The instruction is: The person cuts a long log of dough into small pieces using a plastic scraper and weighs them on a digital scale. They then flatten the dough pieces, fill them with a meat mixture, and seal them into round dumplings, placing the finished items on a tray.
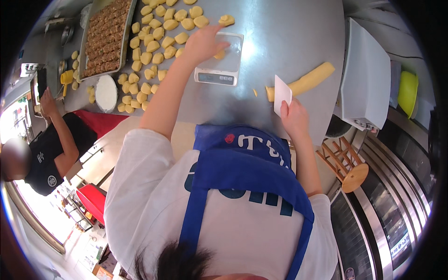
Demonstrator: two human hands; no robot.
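My left hand (206,43) reaches over the white digital kitchen scale (218,77), fingers spread. One fingertip is at or very near a yellow dough piece (226,20) just beyond the scale, and another piece (219,54) lies on the scale under the hand, partly hidden. In my right hand (295,115) is a white dough scraper (282,92), held upright across the near end of a yellow dough log (313,78). A thin dough scrap (255,92) lies left of the log. Many cut dough pieces (152,46) are spread left of the scale.
A metal tray (125,45) of brown filling portions (105,38) and a round white container (106,93) stand at the left. A person (56,150) stands at the table's left end. A large white appliance (365,73) is on the right, above a wooden stool (355,177).
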